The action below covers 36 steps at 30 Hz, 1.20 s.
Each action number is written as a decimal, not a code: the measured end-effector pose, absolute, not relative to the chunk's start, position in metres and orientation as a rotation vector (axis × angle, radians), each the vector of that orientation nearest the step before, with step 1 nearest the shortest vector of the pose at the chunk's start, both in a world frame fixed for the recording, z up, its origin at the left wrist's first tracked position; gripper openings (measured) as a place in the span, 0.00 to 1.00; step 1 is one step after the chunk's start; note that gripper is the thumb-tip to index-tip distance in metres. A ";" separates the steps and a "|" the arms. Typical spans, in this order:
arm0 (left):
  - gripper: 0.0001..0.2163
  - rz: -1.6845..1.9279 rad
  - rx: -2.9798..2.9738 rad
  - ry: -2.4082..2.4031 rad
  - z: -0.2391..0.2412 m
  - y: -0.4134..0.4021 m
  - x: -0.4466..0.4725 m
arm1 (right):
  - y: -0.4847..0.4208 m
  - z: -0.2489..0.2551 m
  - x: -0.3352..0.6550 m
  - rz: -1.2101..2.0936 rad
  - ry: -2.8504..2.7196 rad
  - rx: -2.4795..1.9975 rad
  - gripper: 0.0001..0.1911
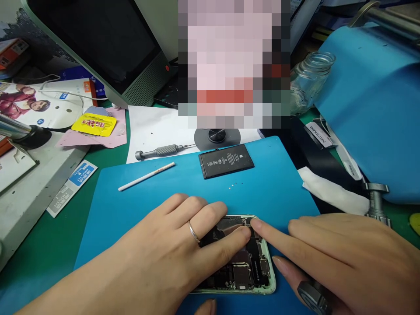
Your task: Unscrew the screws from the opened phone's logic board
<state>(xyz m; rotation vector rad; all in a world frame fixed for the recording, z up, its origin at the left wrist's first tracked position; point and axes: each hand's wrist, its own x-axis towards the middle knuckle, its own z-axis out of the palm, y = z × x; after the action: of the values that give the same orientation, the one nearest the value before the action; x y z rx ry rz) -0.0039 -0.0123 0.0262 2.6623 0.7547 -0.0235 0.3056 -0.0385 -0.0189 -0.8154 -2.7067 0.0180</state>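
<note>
An opened smartphone (243, 273) with a pale green frame and bare inner parts lies on the blue mat. My left hand (177, 245), with a ring on one finger, spans its left part and holds it, the index fingertip pressing inside near the far right corner. Beside that fingertip, the stretched index finger of my right hand (348, 258) touches the same corner. Under my right hand shows the dark ridged cap of what looks like a screwdriver (313, 297), held in the lower fingers; its shaft is hidden. A black phone battery (226, 161) rests beyond the phone.
Tiny screws or bits (232, 186) dot the blue mat (108, 218). A white stick (146, 176) and a grey screwdriver (164, 151) lie behind. Another grey tool (377, 199) and white tissue (331, 190) are right, a glass jar (310, 83) further back. A monitor (108, 39) stands left.
</note>
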 end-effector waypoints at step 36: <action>0.27 0.049 2.816 0.592 0.019 -0.021 -0.006 | -0.039 -0.018 0.306 0.058 -2.690 -0.837 0.21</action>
<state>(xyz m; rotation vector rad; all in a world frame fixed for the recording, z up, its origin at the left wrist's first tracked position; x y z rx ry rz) -0.0055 -0.0207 0.0195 2.8163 0.5922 0.0488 0.3064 -0.0387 -0.0183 -0.8374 -2.6897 0.0576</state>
